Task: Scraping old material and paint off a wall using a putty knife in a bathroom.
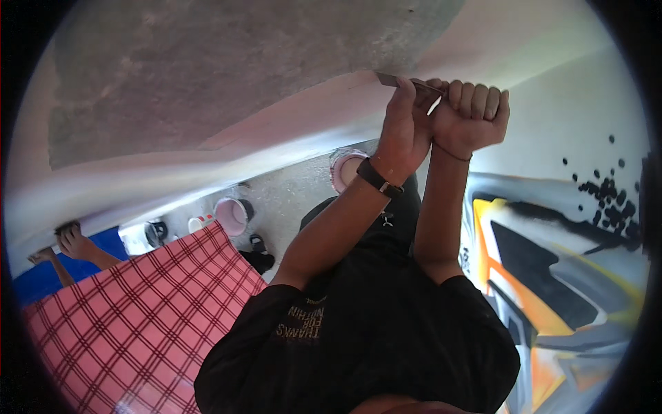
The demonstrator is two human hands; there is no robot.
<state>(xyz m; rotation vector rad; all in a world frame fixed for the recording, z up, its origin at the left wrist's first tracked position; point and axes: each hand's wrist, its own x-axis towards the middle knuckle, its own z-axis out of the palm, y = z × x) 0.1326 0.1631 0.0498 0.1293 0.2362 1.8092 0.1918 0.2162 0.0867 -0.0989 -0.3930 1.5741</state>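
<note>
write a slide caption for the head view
Left hand and right hand hold a flat blade at a grey-patched wall.

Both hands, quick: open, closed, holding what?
Left hand: closed on a thin flat blade.
Right hand: closed in a fist beside the blade; any handle inside is hidden.

Above and left of your fingers (pixel 476 96), the bare patch (pixel 207 83) is mottled brownish grey, bordered by plain off-white wall (pixel 296 110). The blade (pixel 387 79) at your fingers is dull dark grey. Just below them you wear a black wristband (pixel 376 176), and lower down a black shirt (pixel 400 324) with gold lettering. Below and left, the bucket (pixel 339 169) is pale pink. Farther that way, a pink sheet (pixel 152 303) carries a dark red check. Right and below, your mural (pixel 552 283) mixes orange, yellow, black, grey and white, with black dots (pixel 610 196) above.
</note>
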